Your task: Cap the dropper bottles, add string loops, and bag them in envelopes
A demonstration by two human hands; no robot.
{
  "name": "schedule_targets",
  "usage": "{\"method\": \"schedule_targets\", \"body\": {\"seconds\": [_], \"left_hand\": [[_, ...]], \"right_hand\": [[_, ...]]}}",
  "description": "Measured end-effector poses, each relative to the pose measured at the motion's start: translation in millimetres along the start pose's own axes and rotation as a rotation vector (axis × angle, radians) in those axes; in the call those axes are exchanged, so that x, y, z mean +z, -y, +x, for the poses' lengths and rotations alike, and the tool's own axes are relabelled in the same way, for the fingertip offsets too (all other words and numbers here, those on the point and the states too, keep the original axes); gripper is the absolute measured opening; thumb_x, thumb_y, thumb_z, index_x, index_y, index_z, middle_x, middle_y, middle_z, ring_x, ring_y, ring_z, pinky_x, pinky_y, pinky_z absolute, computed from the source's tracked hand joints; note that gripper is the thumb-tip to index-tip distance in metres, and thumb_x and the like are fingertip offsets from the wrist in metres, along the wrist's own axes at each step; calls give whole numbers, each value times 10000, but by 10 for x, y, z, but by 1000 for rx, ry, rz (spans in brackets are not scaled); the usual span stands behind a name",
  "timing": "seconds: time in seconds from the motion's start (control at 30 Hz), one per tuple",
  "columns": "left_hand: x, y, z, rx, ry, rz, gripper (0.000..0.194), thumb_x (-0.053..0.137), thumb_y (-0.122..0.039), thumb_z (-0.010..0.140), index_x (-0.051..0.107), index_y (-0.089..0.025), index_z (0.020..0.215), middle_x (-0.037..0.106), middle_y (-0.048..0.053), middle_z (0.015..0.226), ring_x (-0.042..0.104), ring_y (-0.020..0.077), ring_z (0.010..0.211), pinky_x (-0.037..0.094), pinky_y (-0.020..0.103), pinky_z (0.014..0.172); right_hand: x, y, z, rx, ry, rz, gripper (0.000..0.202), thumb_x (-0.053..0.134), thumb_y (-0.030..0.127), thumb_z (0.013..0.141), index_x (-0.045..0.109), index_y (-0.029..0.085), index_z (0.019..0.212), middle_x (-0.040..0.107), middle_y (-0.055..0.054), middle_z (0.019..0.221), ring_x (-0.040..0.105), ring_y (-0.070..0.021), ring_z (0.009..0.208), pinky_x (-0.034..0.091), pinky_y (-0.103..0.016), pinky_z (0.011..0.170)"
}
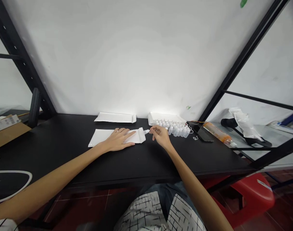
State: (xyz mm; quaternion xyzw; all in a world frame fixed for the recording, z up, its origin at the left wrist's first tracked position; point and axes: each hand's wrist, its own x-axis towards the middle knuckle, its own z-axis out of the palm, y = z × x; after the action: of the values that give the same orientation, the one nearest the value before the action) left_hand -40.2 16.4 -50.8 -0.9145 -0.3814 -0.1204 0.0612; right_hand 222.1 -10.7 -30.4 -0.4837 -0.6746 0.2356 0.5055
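Note:
My left hand point(120, 139) lies flat with its fingers spread on a white padded mailer point(102, 134), pressing it to the black table. The mailer's flap end points right. At that end a small white dropper bottle point(146, 131) sits between the opening and my right hand point(159, 134), whose fingertips pinch it. How much of the bottle is inside the mailer I cannot tell. Beside my right hand stand several dropper bottles point(176, 128) in rows, translucent with thin tips upward.
Behind my hands lie another white mailer point(115, 117) and a stack of mailers point(164, 116) against the wall. To the right are a black phone point(203, 133) and an orange-labelled bottle point(216, 132). Cardboard point(13, 136) and a white cable point(13, 172) lie left.

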Motion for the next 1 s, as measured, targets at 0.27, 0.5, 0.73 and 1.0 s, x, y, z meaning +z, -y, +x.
{"method": "schedule_targets", "body": {"seconds": [0.27,0.5,0.73,1.0], "left_hand": [[-34,-51,16,125,-131,95,609,263,-575,1009,477,-203,1441,646,126,1214,578,269,1050,360,381,894],[-16,-76,28,174,-205,89,551,235,-487,1043,520,-158,1381,678,131,1175,623,239,1010,374,358,847],[-3,-167,43,221,-242,28,547,245,-478,1046,519,-146,1385,679,136,1202,632,245,1037,385,365,852],[10,70,54,53,-238,-31,693,139,-580,1018,537,-141,1378,678,151,1222,635,275,1068,420,385,856]], "right_hand": [[-44,-22,-14,125,40,-14,175,577,318,803,617,156,749,676,-30,700,545,-95,408,428,-244,483],[-29,-27,-2,232,143,149,235,662,366,737,701,137,775,601,1,587,432,-72,431,316,-218,435],[154,25,-20,28,381,110,185,642,299,761,759,156,741,672,-30,739,565,-139,656,422,-258,611],[-217,7,5,37,-384,-785,309,480,236,944,746,174,1087,685,-103,989,597,-181,774,342,-272,624]]}}
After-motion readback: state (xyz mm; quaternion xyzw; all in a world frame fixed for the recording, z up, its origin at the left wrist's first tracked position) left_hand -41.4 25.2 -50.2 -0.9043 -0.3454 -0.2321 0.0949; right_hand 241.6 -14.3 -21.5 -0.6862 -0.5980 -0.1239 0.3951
